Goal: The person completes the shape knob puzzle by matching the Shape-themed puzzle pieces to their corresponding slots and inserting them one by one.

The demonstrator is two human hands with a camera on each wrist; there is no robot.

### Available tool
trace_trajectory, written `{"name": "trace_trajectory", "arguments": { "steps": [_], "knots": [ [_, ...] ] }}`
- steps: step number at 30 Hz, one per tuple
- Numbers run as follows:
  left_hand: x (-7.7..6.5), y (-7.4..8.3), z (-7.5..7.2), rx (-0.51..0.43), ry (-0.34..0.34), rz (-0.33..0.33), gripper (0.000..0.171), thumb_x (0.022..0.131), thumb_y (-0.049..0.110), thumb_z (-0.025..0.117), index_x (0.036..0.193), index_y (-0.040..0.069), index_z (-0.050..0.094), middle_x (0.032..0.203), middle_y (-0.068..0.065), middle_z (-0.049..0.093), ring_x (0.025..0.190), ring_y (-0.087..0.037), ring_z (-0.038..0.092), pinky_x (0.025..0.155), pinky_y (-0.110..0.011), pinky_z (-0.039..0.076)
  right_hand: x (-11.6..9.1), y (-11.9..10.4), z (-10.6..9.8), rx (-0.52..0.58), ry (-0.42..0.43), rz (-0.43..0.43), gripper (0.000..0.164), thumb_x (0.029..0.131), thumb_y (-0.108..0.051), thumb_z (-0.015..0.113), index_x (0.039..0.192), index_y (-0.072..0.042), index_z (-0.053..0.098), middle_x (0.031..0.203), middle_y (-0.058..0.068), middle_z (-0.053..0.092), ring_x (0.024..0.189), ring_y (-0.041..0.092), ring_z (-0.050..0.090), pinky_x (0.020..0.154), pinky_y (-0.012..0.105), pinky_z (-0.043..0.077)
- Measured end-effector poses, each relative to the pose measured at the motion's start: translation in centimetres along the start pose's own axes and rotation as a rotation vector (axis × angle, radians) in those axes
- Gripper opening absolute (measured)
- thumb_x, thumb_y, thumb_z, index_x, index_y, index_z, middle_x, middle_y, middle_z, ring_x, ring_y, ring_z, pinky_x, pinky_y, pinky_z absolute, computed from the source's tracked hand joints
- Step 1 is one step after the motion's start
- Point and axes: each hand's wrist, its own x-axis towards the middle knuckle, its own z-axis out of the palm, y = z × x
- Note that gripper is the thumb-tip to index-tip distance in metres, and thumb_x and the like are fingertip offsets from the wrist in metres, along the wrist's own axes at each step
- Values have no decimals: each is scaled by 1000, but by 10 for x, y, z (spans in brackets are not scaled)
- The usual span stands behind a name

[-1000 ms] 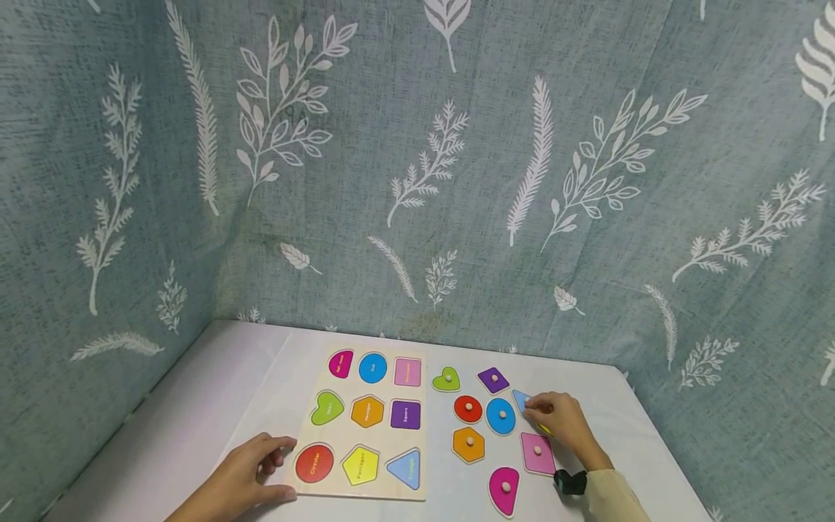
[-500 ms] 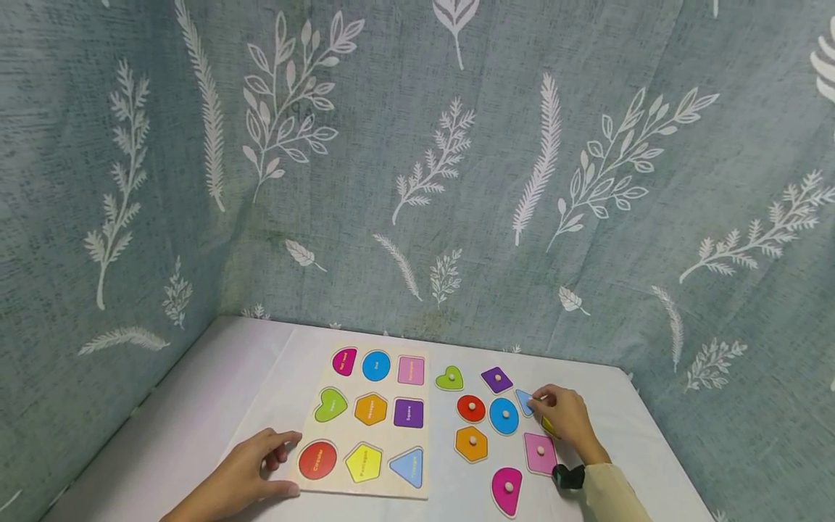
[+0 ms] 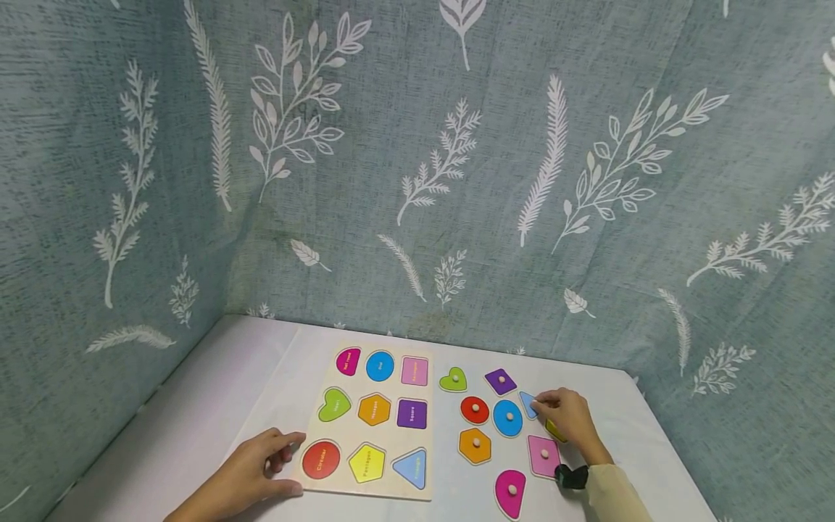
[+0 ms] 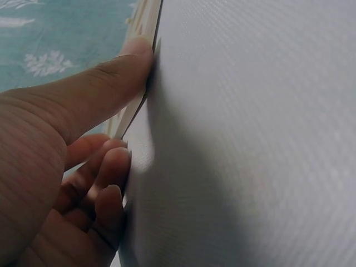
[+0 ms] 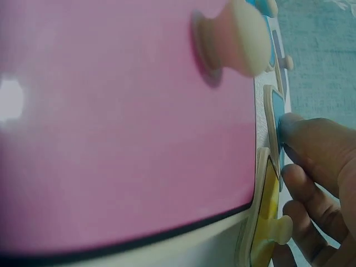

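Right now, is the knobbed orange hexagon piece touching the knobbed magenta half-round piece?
Apart. The head view shows it: bare white tabletop is visible between the orange hexagon piece and the magenta half-round piece.

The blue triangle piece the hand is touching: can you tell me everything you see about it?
The blue triangle piece has a smooth, light-blue face and a pale edge that looks like wood. The thumb and fingertips of the right hand pinch it, hiding one side and any knob there. It's right of the round blue piece and close to the yellow piece. I can't tell whether it's lifted off the table.
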Motion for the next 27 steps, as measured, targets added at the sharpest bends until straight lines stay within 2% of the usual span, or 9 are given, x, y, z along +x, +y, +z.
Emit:
{"name": "trace_trajectory", "arguments": {
  "steps": [4,11,15,18,27],
  "knots": [
    [0,0,0,-16,-8,8,74,61,27,99,125,0,70,83,5,51,74,-7,49,66,-20,49,-3,-1,-1,3,10,-1,18,91,-17,79,100,-1,78,91,6,67,89,25,64,87,48,54],
    [1,-4,0,-31,-26,60,75,64,30,98,124,-2,69,85,5,52,74,-5,48,65,-21,47,-11,-5,-8,-21,25,11,21,92,-18,78,100,0,77,91,6,65,87,23,61,84,45,53],
    [1,-4,0,-28,-27,44,74,63,30,98,124,-2,70,85,5,51,75,-5,48,65,-21,47,-14,-6,-13,-26,27,8,21,92,-20,79,100,-1,77,91,6,63,88,23,58,83,44,52],
    [1,-3,0,-18,-19,26,73,62,29,99,123,0,70,85,5,52,75,-6,48,66,-21,47,-16,-8,-16,-32,30,-5,19,92,-19,79,99,-2,78,90,5,62,89,24,57,82,43,50],
    [1,-4,0,-21,-15,49,72,63,28,98,122,-2,70,84,4,51,74,-5,47,65,-20,47,-25,-24,-17,-55,72,-101,11,88,-16,82,93,-6,80,84,1,63,87,22,57,77,40,48]
  ]
}}
